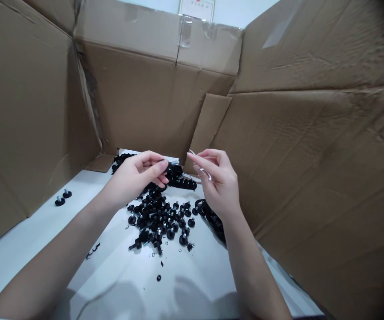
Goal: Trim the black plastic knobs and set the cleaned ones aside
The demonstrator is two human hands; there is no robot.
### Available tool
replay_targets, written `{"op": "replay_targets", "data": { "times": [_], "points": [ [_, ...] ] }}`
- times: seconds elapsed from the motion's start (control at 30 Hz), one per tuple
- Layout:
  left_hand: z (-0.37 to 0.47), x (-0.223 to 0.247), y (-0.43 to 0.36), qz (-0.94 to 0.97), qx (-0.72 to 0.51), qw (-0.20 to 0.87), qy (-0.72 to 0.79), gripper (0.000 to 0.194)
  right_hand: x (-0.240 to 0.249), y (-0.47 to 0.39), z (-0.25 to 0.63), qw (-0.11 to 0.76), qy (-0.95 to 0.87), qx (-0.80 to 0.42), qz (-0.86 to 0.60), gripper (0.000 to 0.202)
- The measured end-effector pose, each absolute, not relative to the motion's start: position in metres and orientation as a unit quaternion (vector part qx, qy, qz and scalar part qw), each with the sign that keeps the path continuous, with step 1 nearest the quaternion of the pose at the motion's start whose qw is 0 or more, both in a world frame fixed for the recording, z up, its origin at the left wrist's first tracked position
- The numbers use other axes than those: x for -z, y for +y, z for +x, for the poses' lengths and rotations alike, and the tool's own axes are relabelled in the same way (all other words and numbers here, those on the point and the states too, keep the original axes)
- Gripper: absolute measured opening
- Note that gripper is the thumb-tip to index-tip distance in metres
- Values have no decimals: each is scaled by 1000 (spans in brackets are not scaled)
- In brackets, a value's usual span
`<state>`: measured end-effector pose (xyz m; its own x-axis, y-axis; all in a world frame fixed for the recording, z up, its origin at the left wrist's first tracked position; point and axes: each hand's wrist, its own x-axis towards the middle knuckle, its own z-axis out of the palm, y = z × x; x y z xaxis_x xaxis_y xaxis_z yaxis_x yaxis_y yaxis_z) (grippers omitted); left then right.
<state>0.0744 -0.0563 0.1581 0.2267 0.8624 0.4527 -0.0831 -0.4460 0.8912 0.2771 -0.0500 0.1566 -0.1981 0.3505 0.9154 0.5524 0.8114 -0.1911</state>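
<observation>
Both hands raised over the bench (112,255), a narrow gap between them.
My left hand (138,172) is pinched on a studded part (174,162); my right hand (221,183) is closed on a slim pale item (206,174) I can't identify. If my left fingertips loosen, I judge the studded part could drop into the heap of black parts (152,210) and get lost among lookalikes; a slip on the right could knock it free.

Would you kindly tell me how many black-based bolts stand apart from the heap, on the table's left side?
2: the nearer bolt and the farther bolt, just beyond it to its right, both near the left cardboard wall. The left forearm may hide others.
</observation>
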Motion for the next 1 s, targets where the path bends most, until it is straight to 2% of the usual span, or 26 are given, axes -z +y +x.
{"op": "replay_targets", "data": {
  "times": [0.13, 0.27, 0.47, 0.67, 1.0],
  "points": [
    [78, -154, -56, 698, -576, 313, 287, 27, -157, -63, 270, 609, -748, 15, -265, 24],
    [80, -152, -58, 731, -592, 234, 247, 23, -156, -75, 263, 618, -738, -68, -263, 13],
    [83, -150, -61, 750, -594, 176, 230, 20, -152, -76, 255, 647, -707, -50, -281, 10],
    [86, -146, -60, 764, -590, 64, 252, 16, -147, -74, 252, 662, -690, -43, -289, 8],
    [89, -145, -61, 758, -596, 65, 257, 16, -147, -75, 251, 650, -695, 39, -305, 9]
  ]
}}
